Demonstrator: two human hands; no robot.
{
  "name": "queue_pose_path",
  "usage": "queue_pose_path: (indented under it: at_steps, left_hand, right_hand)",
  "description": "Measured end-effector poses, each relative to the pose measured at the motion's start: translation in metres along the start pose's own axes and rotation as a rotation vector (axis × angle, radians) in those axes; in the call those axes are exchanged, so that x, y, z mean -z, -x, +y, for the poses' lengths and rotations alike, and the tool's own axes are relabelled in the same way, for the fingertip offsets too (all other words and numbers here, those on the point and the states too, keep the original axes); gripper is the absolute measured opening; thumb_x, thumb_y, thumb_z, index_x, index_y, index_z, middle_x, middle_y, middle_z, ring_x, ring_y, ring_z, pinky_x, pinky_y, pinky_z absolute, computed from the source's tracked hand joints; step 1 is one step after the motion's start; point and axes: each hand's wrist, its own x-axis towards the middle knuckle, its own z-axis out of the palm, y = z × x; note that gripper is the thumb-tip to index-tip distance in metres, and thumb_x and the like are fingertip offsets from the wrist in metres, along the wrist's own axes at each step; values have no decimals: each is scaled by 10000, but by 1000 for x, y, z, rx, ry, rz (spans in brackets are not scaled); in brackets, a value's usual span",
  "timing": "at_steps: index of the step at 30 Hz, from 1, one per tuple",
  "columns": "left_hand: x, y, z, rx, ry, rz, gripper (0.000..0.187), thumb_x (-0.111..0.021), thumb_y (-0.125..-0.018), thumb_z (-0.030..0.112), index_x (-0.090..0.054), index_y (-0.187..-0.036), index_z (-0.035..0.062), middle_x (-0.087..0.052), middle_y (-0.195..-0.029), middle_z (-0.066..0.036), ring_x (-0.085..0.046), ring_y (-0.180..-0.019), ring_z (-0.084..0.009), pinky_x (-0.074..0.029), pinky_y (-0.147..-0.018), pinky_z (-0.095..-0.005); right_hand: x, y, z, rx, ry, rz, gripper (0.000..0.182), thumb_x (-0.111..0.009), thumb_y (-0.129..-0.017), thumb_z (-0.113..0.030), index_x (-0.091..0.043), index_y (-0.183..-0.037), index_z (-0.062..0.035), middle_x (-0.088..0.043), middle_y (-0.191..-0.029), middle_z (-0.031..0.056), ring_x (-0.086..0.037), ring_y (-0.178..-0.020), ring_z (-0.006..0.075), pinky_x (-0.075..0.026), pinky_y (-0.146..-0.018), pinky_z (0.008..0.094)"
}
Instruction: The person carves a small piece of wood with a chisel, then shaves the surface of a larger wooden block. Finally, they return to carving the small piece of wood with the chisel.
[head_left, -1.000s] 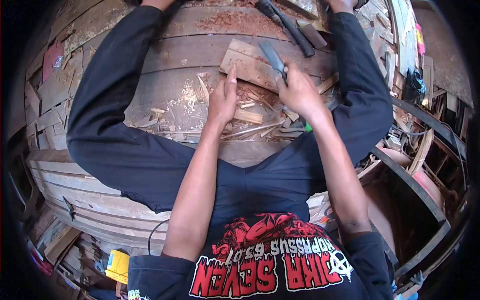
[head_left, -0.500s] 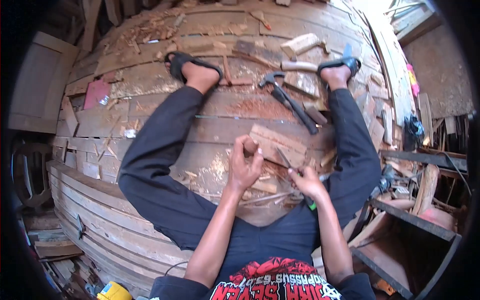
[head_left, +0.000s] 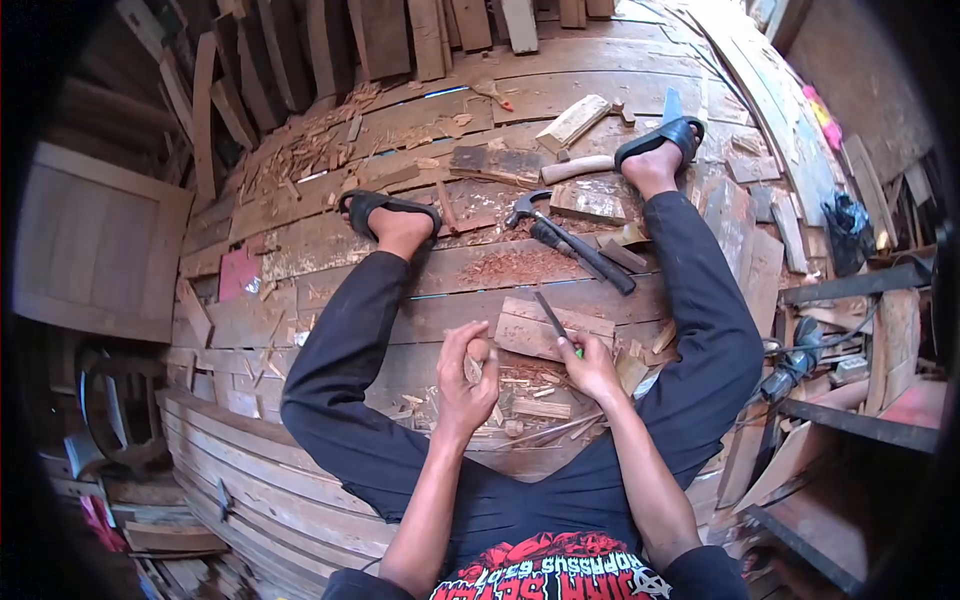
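Note:
My left hand (head_left: 467,385) is closed round a small rounded brown wooden piece (head_left: 480,350), which shows between the thumb and fingers. In my right hand (head_left: 592,367) is a tool with a narrow dark blade (head_left: 549,315) and a bit of green at its handle, most of which the fingers hide. Its blade points up and to the left, overlapping a flat wooden block (head_left: 520,328) on the floor. The two hands are apart, above the floor between my legs. Wood chips and thin offcuts (head_left: 540,408) lie below them.
A claw hammer (head_left: 575,240) lies ahead, beside a dark-handled tool. Past it are a pale curved wooden handle (head_left: 580,168), several wood blocks (head_left: 573,122) and a brush (head_left: 491,95). Stacked planks (head_left: 270,450) lie left; a dark-edged wooden box (head_left: 830,500) stands right.
The view has shifted, showing more of the far boards. My right hand has turned the blade more upright, and my left hand has lowered slightly, still gripping the rounded piece.

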Motion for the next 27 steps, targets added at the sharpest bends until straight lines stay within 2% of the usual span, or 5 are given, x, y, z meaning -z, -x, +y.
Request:
queue_pose_path:
  at_steps: [8, 11, 18, 22, 27]
  left_hand:
    - [9, 27, -17, 627, 864, -36, 298, -523, -973, 148, -394, -1238, 110, -527, -1013, -102, -572, -907, -211, -513, -907, -412]
    - [3, 27, -13, 693, 754, -98, 299, -520, -1072, 271, -380, -1294, 128, -530, -1031, -97, -592, -876, -202, -540, -819, -389]
    - [-11, 23, 0, 657, 454, -224, 305, -498, -1074, 197, -482, -1347, 61, -618, -1180, -133, -660, -1015, -209, -574, -857, -373]
    - [-17, 25, -18, 557, 382, -256, 293, -462, -1014, 92, -531, -1290, 22, -655, -1103, -126, -672, -1042, -219, -564, -901, -357]
    - [-25, 30, -15, 566, 431, -181, 245, -419, -1117, 208, -543, -1233, 31, -662, -1053, -119, -699, -959, -221, -579, -851, -354]
  right_hand:
    - [-6, 0, 17, -4, -2, 70, 472, -707, -947, -369, -660, -1161, 49, -724, -1036, 276, -709, -1016, 424, -539, -895, 479]
    - [-11, -6, 24, -13, 83, 57, 507, -708, -936, -347, -621, -1214, 67, -694, -1128, 307, -681, -1085, 445, -526, -950, 501]
    - [-16, -6, 22, -140, 130, -25, 532, -725, -911, -351, -579, -1210, 64, -654, -1186, 307, -645, -1143, 455, -511, -989, 514]
    - [-18, -7, 26, -143, 148, -13, 558, -733, -901, -349, -573, -1223, 77, -667, -1166, 316, -655, -1126, 464, -519, -987, 517]
    - [-15, -8, 23, -162, 152, -101, 567, -727, -908, -347, -565, -1245, 79, -653, -1219, 317, -636, -1183, 455, -503, -1024, 519]
